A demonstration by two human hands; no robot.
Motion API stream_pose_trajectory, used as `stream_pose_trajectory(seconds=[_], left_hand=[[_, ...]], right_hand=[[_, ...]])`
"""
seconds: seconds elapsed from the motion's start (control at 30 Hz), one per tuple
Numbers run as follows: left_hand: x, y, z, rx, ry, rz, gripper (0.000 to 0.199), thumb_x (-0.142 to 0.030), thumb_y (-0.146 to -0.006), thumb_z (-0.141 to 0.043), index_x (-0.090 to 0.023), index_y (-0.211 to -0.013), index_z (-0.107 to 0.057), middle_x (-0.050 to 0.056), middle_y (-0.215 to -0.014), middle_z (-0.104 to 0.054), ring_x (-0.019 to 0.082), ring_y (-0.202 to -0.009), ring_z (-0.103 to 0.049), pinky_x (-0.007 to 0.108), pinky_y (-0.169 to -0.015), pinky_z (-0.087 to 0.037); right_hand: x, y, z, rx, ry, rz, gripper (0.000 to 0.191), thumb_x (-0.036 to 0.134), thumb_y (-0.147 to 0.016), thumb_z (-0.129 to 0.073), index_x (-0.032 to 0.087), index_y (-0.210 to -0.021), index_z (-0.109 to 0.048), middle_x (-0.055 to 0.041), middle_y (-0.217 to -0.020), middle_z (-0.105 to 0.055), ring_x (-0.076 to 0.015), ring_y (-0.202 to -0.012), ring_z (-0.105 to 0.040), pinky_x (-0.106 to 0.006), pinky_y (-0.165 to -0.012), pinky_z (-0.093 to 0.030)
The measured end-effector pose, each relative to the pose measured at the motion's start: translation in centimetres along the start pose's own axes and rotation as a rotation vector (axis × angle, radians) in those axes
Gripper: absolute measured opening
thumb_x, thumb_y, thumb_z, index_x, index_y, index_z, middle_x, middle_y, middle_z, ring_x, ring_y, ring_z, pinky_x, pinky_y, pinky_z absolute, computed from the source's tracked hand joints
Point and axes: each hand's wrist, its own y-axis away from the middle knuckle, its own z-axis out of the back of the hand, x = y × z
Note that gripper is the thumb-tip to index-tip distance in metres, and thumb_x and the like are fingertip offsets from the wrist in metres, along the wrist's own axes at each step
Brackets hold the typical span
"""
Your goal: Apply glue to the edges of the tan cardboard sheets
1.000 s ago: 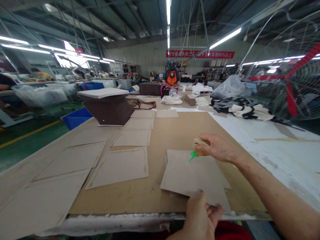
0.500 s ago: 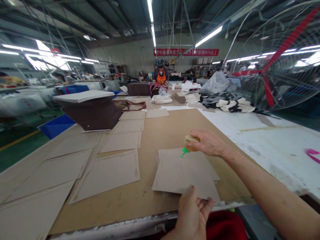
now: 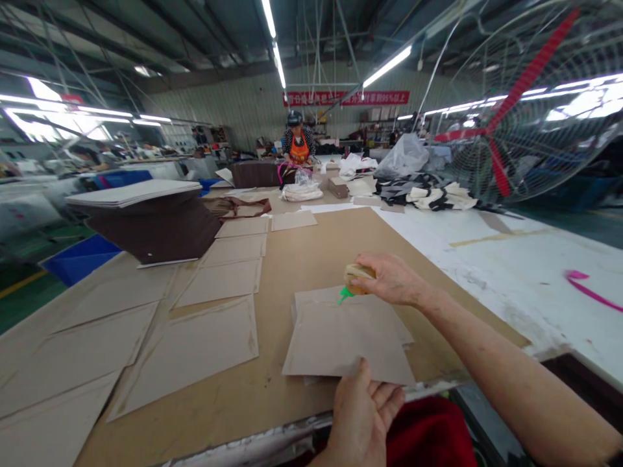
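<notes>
My right hand is closed around a yellowish squeeze bottle, tilted down. Its green nozzle points at the far edge of a grey-beige cardboard sheet; I cannot tell whether the tip touches. This sheet lies on top of a small stack of similar ones. At the sheet's near edge, my left hand has its thumb on top and its fingers underneath, pinching the edge. To the left, several separate sheets lie in rows, with glue-like streaks along their edges.
A tall dark-brown stack with pale boards on top stands at the left, beside a blue bin. Cloth scraps and plastic bags lie farther back. A large fan stands at right. A co-worker is across the table.
The view has turned slightly to the right, so things appear farther left. Both hands, the bottle and the sheet keep nearly the same places relative to each other.
</notes>
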Motion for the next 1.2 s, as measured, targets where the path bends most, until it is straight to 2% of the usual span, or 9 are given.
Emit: stream_pose_trajectory(seconds=[0.23, 0.33, 0.5, 0.6, 0.8, 1.0, 1.1, 1.2], left_hand=[[0.0, -0.1, 0.1, 0.004, -0.020, -0.003, 0.033, -0.027, -0.099, -0.044, -0.006, -0.123, -0.051, 0.022, -0.116, -0.069, 0.024, -0.092, -0.072, 0.032, -0.077, -0.056], [0.0, 0.0, 0.0, -0.005, -0.017, -0.002, 0.031, -0.027, -0.099, -0.044, -0.007, -0.121, -0.052, 0.021, -0.114, -0.069, 0.024, -0.090, -0.072, 0.032, -0.076, -0.056], [0.1, 0.1, -0.2, -0.033, -0.029, -0.020, 0.025, -0.026, -0.099, -0.045, -0.008, -0.113, -0.055, 0.019, -0.107, -0.071, 0.022, -0.084, -0.072, 0.031, -0.074, -0.056], [0.2, 0.0, -0.1, -0.016, -0.028, -0.031, 0.024, -0.026, -0.099, -0.045, -0.009, -0.113, -0.054, 0.018, -0.107, -0.071, 0.023, -0.086, -0.072, 0.031, -0.074, -0.056], [0.1, 0.1, -0.2, -0.022, -0.035, -0.040, 0.026, -0.025, -0.098, -0.048, -0.009, -0.118, -0.052, 0.020, -0.111, -0.070, 0.024, -0.091, -0.072, 0.034, -0.080, -0.057], [0.1, 0.4, -0.4, -0.016, -0.047, -0.029, 0.028, -0.025, -0.098, -0.046, -0.008, -0.119, -0.054, 0.020, -0.113, -0.070, 0.024, -0.093, -0.072, 0.032, -0.079, -0.057], [0.2, 0.3, -0.1, -0.009, -0.049, -0.057, 0.027, -0.026, -0.098, -0.048, -0.009, -0.118, -0.054, 0.020, -0.112, -0.071, 0.025, -0.092, -0.072, 0.034, -0.080, -0.057], [0.2, 0.2, -0.1, -0.033, -0.052, -0.052, 0.026, -0.025, -0.097, -0.048, -0.010, -0.117, -0.054, 0.020, -0.111, -0.071, 0.025, -0.092, -0.072, 0.034, -0.080, -0.057]], right_hand=[[-4.3, 4.1, 2.8, 0.020, -0.013, -0.146, 0.024, 0.044, -0.089, -0.056, 0.022, -0.082, -0.061, 0.0006, -0.073, -0.063, -0.0187, -0.067, -0.056, -0.028, -0.060, -0.035], [-5.3, 5.2, 3.1, -0.003, -0.031, -0.188, 0.027, 0.047, -0.089, -0.055, 0.022, -0.083, -0.061, 0.0007, -0.073, -0.063, -0.0188, -0.067, -0.056, -0.028, -0.060, -0.037], [-4.5, 4.9, 2.1, -0.037, -0.061, -0.160, 0.027, 0.048, -0.088, -0.055, 0.022, -0.088, -0.064, -0.0002, -0.081, -0.065, -0.0194, -0.073, -0.057, -0.029, -0.066, -0.038], [-4.7, 5.0, 2.2, -0.041, -0.077, -0.169, 0.026, 0.047, -0.087, -0.056, 0.022, -0.086, -0.064, -0.0004, -0.079, -0.064, -0.0197, -0.072, -0.056, -0.030, -0.066, -0.038], [-5.7, 7.6, 3.3, -0.046, -0.136, -0.229, 0.029, 0.050, -0.088, -0.056, 0.021, -0.087, -0.064, -0.0006, -0.078, -0.064, -0.0200, -0.071, -0.058, -0.030, -0.065, -0.040], [-2.9, 10.7, 4.7, 0.105, -0.229, -0.182, 0.029, 0.052, -0.090, -0.058, 0.024, -0.088, -0.067, 0.0016, -0.079, -0.067, -0.0189, -0.070, -0.061, -0.028, -0.063, -0.044], [-2.8, 10.6, 4.7, 0.101, -0.201, -0.162, 0.030, 0.052, -0.090, -0.058, 0.024, -0.091, -0.068, 0.0005, -0.081, -0.067, -0.0194, -0.071, -0.061, -0.029, -0.063, -0.044], [-3.8, 9.3, 3.9, 0.020, -0.127, -0.155, 0.029, 0.050, -0.091, -0.055, 0.023, -0.094, -0.066, -0.0020, -0.087, -0.067, -0.0209, -0.077, -0.061, -0.031, -0.068, -0.043]])
